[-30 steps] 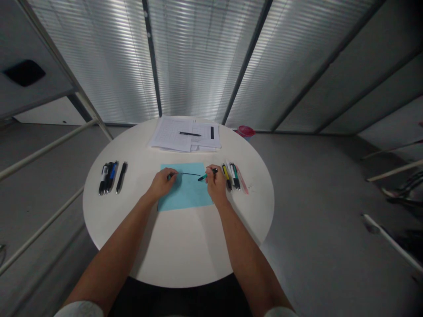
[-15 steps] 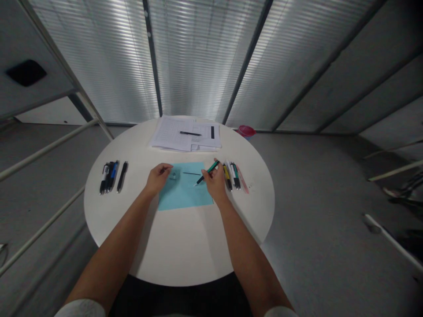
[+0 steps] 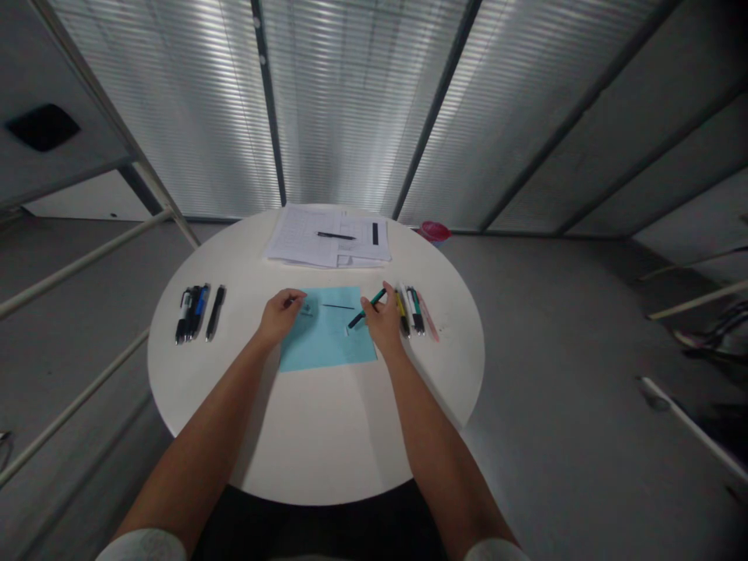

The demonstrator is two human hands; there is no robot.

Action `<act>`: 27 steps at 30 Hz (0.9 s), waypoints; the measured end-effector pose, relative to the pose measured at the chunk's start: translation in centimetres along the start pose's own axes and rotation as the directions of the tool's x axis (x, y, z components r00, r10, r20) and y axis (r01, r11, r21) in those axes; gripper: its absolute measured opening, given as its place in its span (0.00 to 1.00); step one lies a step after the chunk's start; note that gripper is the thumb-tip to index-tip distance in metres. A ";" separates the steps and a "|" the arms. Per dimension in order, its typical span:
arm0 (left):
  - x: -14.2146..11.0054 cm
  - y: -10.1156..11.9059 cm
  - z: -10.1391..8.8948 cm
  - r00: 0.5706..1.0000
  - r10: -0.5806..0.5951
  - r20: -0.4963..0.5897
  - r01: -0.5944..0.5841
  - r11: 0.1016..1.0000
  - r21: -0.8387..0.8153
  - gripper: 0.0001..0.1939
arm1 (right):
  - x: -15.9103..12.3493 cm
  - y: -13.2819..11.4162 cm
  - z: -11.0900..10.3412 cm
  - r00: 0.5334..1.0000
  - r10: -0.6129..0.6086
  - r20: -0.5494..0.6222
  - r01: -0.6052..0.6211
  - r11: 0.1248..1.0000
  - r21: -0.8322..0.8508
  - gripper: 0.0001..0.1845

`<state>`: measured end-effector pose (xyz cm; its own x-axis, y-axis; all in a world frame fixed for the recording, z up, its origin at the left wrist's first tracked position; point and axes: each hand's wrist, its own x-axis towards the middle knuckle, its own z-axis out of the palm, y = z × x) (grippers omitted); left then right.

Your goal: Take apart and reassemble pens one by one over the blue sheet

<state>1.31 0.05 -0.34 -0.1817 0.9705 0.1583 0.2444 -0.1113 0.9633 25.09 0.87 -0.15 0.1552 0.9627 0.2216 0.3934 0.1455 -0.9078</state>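
Note:
My right hand (image 3: 381,315) grips a green-and-black pen (image 3: 363,312) at the right side of a light blue paper sheet (image 3: 327,343), with its tip low over the sheet. My left hand (image 3: 280,314) rests at the sheet's upper left edge, its fingertips pinching a small dark object (image 3: 288,300) too small to identify. A small printed mark (image 3: 307,309) lies just right of those fingertips. A thin dark line (image 3: 338,306) runs across the sheet's upper middle, between my hands.
The round white table (image 3: 327,436) holds several pens (image 3: 190,314) and a black pen (image 3: 215,312) at left, several pens (image 3: 410,312) and a pink strip (image 3: 428,316) at right. Papers (image 3: 304,235) with a black pen (image 3: 336,235) lie behind. A red-topped cup (image 3: 434,231) sits beyond.
My left hand has moved left and off the sheet's middle, uncovering the small mark. My right hand has shifted slightly, and its pen now lies flatter, with the tip still near the sheet.

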 end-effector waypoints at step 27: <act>1.1 -0.5 -1.1 0.976 -0.168 -0.135 0.104 0.915 -0.389 0.10 | 0.5 0.7 -0.6 0.995 -0.018 -0.096 -0.016 0.942 -0.334 0.17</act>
<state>-0.05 0.94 -0.46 -0.3474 0.9375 0.0216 -0.1657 -0.0841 0.9826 25.99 1.34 -0.43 0.2349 0.9336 0.2707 0.6709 0.0459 -0.7401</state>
